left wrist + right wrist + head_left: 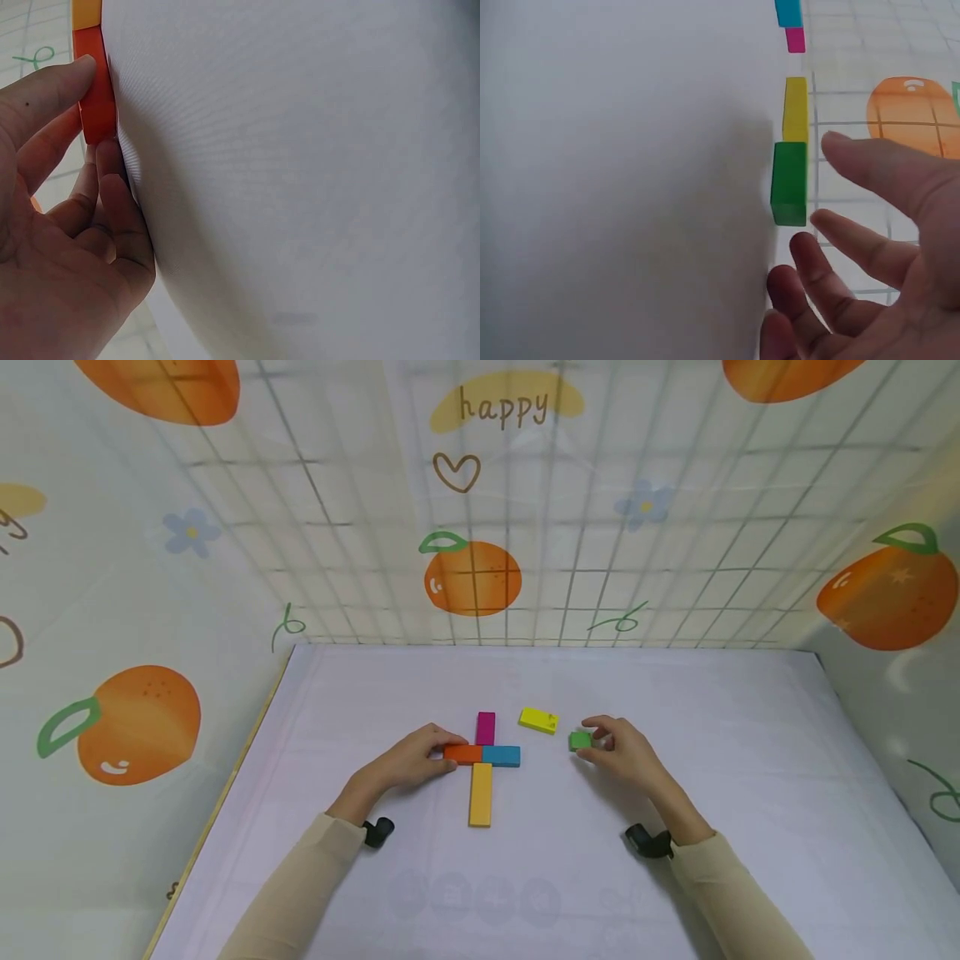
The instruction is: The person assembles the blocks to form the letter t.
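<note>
My left hand [412,757] pinches the red-orange block [459,755] near its left end, thumb on the near side and a finger on the far side. That block lies end to end with a blue block [502,756]. A magenta block [486,727] stands off their far side, and a long amber block [481,795] runs toward me from the near side, so the group looks like a cross. To the right, my right hand [622,750] spreads thumb and fingers around a small green block [790,184]; the right wrist view shows gaps between them.
A yellow block [537,720] with a raised detail at one end lies between the magenta and green blocks. Everything rests on a white-covered table [555,877]. Behind it hangs a curtain [375,568] printed with oranges, and more printed cloth closes both sides.
</note>
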Demonstrator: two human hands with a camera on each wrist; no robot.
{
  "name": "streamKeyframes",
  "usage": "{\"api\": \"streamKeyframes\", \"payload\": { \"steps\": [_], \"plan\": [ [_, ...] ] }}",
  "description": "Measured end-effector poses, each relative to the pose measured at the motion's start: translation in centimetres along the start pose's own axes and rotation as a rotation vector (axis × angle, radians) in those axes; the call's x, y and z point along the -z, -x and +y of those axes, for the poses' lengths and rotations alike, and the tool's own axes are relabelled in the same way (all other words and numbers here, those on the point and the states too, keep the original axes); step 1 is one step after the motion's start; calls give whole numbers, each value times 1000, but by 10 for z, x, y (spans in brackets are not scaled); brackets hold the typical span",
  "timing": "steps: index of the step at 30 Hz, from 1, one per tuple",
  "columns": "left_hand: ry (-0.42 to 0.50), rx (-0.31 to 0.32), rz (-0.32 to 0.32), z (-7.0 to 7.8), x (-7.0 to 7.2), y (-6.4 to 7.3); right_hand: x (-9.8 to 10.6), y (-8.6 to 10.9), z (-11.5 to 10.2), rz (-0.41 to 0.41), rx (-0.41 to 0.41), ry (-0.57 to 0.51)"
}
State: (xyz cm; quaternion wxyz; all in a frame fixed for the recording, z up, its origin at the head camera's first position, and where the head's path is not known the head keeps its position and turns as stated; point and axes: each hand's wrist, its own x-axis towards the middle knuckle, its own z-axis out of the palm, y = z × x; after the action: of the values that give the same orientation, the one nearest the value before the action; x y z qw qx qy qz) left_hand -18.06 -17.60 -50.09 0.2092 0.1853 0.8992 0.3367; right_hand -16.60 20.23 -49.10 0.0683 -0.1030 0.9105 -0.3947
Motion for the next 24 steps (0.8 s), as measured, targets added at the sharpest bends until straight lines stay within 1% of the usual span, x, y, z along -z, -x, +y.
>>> {"api": "streamKeyframes", "payload": {
  "steps": [3,11,17,24],
  "plan": [
    [1,0,-2,-1,0,0,0,-3,1,-26,-14,-2],
    [4,-1,-3,-3,0,-1,-1,-7,4,-54,-29,16],
    [0,1,5,-2,-1,-1,-2,-9,5,-53,-15,22],
    [9,20,5,0,-1,0,-3,-10,5,-46,-12,29]
  ]
}}
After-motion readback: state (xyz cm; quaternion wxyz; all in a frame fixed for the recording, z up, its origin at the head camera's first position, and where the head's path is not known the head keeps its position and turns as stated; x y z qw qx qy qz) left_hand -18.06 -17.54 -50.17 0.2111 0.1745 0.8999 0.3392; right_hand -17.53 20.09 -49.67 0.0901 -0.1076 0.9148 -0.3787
